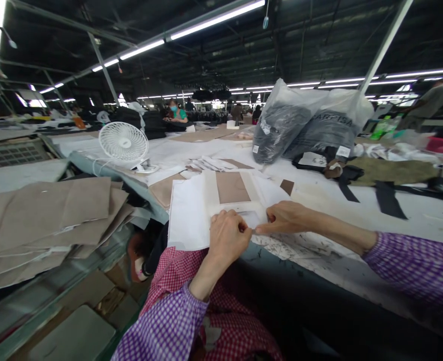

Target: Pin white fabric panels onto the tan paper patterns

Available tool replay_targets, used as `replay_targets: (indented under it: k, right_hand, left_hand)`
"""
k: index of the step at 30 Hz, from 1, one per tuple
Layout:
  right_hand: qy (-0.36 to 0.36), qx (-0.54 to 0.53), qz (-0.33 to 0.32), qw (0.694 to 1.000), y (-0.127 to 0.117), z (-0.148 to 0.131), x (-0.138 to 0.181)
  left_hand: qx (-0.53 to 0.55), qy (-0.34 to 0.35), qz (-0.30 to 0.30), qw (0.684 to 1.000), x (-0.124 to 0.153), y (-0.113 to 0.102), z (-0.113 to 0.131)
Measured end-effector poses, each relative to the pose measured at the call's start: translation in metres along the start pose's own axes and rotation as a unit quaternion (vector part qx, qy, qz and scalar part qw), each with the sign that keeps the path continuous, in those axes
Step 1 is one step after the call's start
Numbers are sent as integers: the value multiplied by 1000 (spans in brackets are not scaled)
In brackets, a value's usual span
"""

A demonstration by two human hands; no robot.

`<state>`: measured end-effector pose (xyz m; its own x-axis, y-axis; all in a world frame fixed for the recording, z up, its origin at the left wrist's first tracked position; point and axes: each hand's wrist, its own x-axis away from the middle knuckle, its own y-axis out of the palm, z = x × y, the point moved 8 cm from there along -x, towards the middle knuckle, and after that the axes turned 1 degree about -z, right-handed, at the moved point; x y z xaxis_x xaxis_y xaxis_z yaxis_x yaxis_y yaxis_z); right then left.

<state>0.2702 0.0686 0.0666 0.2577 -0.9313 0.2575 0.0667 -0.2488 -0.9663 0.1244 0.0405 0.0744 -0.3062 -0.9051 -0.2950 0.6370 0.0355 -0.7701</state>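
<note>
A white fabric panel (187, 215) lies at the table's near edge, its left part overhanging toward my lap. On it sits a cream frame-like piece with a brown rectangle (232, 187) and a pale rectangular window below that. My left hand (229, 234) rests on the panel's near edge, fingers curled and thumb against the forefinger. Just to its right, my right hand (287, 218) pinches the near right corner of the same panel between thumb and bent fingers. The two thumbs almost meet at the edge. What exactly lies between the fingertips is partly hidden.
To the left lie stacked brown panels (51, 213). A white fan (124, 142) stands at the far left of the table (319, 200). Plastic-bagged dark goods (307, 123) sit behind, with black straps (390, 199) at right. A masked co-worker (176, 113) is farther back.
</note>
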Motion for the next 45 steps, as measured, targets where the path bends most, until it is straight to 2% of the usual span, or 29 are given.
replay_targets:
  k: [4,6,8,10,12,15,18,19,20,22,24,26,28,30,32,35,37,43,45]
  right_hand:
    - [25,-6,-8,1000,-3,-2,1]
    - [12,-98,-38,994,-4,2,5]
    - [-14,-261,-85,961,-4,10,13]
    - [-32,-419,-97,902,-11,23,20]
    - [-33,-508,-58,859,-25,44,24]
    - [-7,-549,43,835,-52,78,31]
    - [0,-546,187,817,-82,100,44]
    - [-8,-524,205,827,-86,99,47]
    - [-24,-491,190,850,-84,92,47]
    - [-80,-401,82,909,-63,67,42]
    - [-137,-331,-30,933,-33,44,37]
    - [-165,-312,-74,933,-12,34,32]
    - [-167,-319,-88,929,-1,33,26]
    - [-163,-328,-92,926,4,35,22]
    - [-155,-330,-88,927,5,37,21]
    - [-146,-325,-73,932,4,37,21]
    - [-136,-322,-65,934,3,35,22]
    - [-111,-331,-65,935,4,34,21]
    - [-110,-333,-65,934,6,35,19]
  left_hand:
    - [-12,17,2,1000,1,-1,1]
    - [-18,24,7,1000,4,-1,1]
    - [-16,32,8,999,3,-1,1]
    - [-13,42,1,999,-1,1,3]
    - [-13,53,-12,998,-10,6,7]
    - [-15,64,-29,997,-24,17,19]
    - [-11,65,-43,997,-31,31,36]
    - [-10,64,-48,997,-33,36,42]
    - [-8,63,-54,996,-33,40,47]
    - [-7,66,-68,996,-35,44,57]
    - [-7,74,-85,994,-35,43,63]
    - [7,103,-114,988,-32,37,65]
    - [46,127,-110,985,-25,24,62]
    - [83,133,-58,986,-15,5,53]
    - [74,140,-2,987,-2,-7,42]
    - [6,160,11,987,12,-1,35]
    - [-23,149,17,988,14,6,32]
    - [-69,150,28,986,6,15,42]
    - [-65,126,21,990,2,16,42]
